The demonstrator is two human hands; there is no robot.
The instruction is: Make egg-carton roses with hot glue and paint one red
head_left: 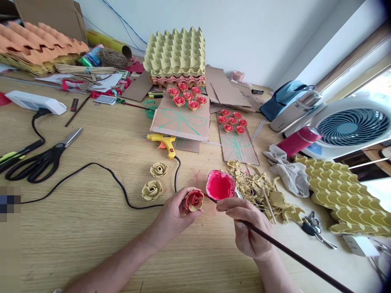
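My left hand [180, 213] is closed around a paper rose [194, 200], whose inner petals are red and outer petals partly bare yellow. In my right hand [249, 224] is a long dark-handled paintbrush [293, 254], its tip end pointing at the rose near the paint cup. That cup of red paint [220, 184] stands just beyond both hands. Two unpainted yellow roses [152, 190] lie on the table left of my left hand. Beyond them rests a yellow glue gun [165, 142] with a black cord.
Red roses sit on cardboard pieces [183, 120] with green lines. Egg-carton scraps [256, 187], keys [314, 230] and an egg tray [345, 191] lie at right, near a cloth [288, 171] and a fan [351, 126]. Scissors [45, 158] and a power strip [36, 101] lie left.
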